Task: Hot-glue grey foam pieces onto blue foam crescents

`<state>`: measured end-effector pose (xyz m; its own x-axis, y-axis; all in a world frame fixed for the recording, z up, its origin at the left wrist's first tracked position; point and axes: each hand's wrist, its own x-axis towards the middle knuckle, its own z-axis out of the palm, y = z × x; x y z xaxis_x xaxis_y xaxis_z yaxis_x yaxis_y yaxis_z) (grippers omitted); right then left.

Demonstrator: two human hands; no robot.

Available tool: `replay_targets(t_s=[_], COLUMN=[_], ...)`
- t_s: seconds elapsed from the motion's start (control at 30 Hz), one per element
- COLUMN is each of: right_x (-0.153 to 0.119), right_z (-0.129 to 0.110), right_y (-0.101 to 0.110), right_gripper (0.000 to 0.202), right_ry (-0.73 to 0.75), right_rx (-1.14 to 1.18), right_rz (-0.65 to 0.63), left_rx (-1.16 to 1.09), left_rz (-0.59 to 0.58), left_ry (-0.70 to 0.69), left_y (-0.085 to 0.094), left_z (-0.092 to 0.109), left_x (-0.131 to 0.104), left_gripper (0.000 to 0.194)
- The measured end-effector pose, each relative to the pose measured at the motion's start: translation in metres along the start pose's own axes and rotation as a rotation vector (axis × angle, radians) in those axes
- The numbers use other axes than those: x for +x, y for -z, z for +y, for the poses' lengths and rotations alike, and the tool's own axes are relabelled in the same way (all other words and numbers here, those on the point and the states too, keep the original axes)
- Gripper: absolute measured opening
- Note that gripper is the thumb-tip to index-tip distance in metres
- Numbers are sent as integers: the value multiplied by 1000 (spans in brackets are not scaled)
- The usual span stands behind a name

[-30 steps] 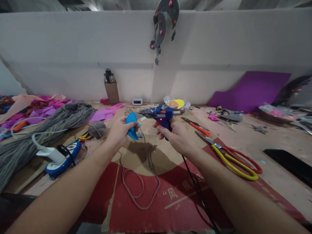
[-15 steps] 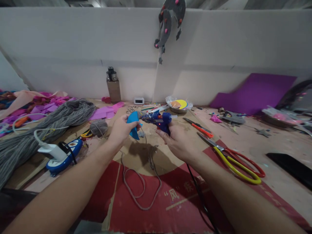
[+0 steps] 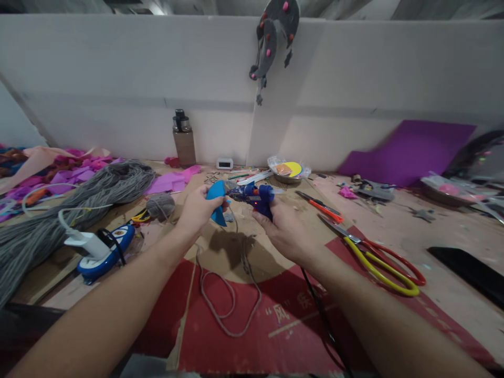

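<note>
Pinched in my left hand is a curved blue piece, perhaps felt or foam. My right hand is closed around the handle of a blue hot glue gun, whose small red light is lit and a clear glue stick pokes out of its back. The gun's nozzle points left and meets or nearly meets the blue piece's right edge; exact contact cannot be made out. A grey cord hangs below the blue piece and loops over the red and brown cardboard.
Right of my right hand lie a box cutter, large red-and-yellow scissors and a black phone-like slab. At left are a power strip, grey yarn and a yarn ball. A brown bottle stands behind.
The glue gun has shifted very slightly left and down, staying at the blue piece. Both hands keep their holds; the view has moved a little.
</note>
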<state>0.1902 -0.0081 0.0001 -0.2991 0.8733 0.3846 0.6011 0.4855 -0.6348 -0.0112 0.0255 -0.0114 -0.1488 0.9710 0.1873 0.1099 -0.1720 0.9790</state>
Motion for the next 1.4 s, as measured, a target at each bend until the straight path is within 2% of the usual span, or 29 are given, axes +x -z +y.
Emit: replay_targets(t_s=[0.3, 1.0, 1.4], right_x=[0, 0, 1], right_z=[2, -1, 0], right_y=[-1, 3, 6], right_gripper=[36, 34, 32], right_ry=[10, 38, 4], right_rx=[3, -48, -108], right_rz=[1, 101, 130], left_rx=[18, 28, 89], left_rz=[-19, -60, -66], left_ry=[5, -22, -14], left_y=[-2, -3, -7], left_z=[1, -3, 7], left_x=[-2, -3, -9], left_gripper=[24, 28, 21])
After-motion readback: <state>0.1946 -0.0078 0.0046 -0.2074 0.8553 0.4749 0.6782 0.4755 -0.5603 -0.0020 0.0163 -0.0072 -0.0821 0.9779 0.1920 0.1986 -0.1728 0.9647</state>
